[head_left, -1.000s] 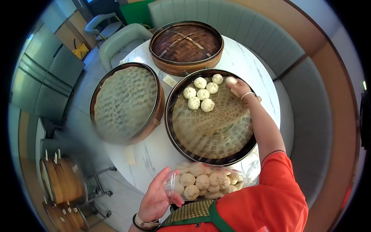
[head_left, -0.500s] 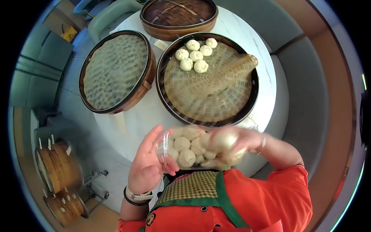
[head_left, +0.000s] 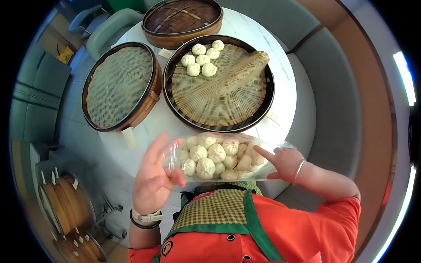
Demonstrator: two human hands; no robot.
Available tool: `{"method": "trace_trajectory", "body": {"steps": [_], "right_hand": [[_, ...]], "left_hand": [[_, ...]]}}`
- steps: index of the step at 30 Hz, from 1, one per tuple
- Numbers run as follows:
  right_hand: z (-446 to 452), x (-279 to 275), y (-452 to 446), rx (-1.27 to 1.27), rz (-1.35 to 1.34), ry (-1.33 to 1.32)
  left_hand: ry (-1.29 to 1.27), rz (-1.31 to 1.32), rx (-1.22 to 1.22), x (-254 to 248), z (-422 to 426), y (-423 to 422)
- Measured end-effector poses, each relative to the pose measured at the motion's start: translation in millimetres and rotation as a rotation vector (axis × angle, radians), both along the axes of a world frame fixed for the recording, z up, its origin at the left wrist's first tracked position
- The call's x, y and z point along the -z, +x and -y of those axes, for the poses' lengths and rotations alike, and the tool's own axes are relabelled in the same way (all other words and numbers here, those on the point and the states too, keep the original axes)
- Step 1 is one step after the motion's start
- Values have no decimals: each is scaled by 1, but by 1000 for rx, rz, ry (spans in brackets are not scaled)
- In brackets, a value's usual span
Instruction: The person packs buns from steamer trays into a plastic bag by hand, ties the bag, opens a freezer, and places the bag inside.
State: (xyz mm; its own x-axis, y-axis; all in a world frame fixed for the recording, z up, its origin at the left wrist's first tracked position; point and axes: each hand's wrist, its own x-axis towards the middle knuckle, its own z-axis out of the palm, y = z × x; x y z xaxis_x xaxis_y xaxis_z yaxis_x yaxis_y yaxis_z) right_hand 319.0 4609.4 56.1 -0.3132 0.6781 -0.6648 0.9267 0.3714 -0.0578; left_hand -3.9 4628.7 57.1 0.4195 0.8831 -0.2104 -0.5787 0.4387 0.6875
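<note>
A clear plastic bag [head_left: 258,174], filled with several white steamed buns [head_left: 216,153], spans the space between my hands in front of my apron. My left hand [head_left: 151,179] is at the bag's left end, its fingers curved around the plastic there. At the right end, my right hand [head_left: 287,164] has its index finger stretched over the bag and the buns, with no bun in its grasp. Beyond the bag, a round steamer tray [head_left: 168,97] holds several more buns [head_left: 203,60] at its upper left. Its woven mat [head_left: 219,103] is folded up at the right side.
Another round steamer [head_left: 151,103] with a woven mat stands at left on the white table [head_left: 280,83]. A woven lid [head_left: 184,17] lies at the back. Stacked steamers [head_left: 66,204] stand on a wheeled rack at lower left. A grey bench [head_left: 333,87] curves along the right.
My right hand, earlier blurred over the bag around pale buns, has moved right and its fingers are now extended. The bag lies flatter and more stretched out. The view has shifted slightly.
</note>
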Motion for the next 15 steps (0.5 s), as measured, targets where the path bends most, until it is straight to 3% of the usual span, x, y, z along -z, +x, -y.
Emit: {"method": "trace_trajectory", "body": {"steps": [5, 7, 8, 10, 13, 15], "right_hand": [[-36, -30, -2, -31, 124, -186], [-66, -28, 13, -123, -434, -210], [-91, -39, 5, 100, -715, -218], [-151, 1, -1, 119, -733, 343], [-252, 73, -19, 339, -618, 466], [-309, 112, -36, 568, -644, 490]], "left_hand": [[7, -46, 56, -5, 2, 1], [-28, -36, 9, -2, -1, 3], [-71, 9, -8, 1, -3, 2], [-105, 55, -28, 3, -5, 1], [-83, 22, -13, 5, -5, 4], [-64, -144, -70, 6, -7, 8]]}}
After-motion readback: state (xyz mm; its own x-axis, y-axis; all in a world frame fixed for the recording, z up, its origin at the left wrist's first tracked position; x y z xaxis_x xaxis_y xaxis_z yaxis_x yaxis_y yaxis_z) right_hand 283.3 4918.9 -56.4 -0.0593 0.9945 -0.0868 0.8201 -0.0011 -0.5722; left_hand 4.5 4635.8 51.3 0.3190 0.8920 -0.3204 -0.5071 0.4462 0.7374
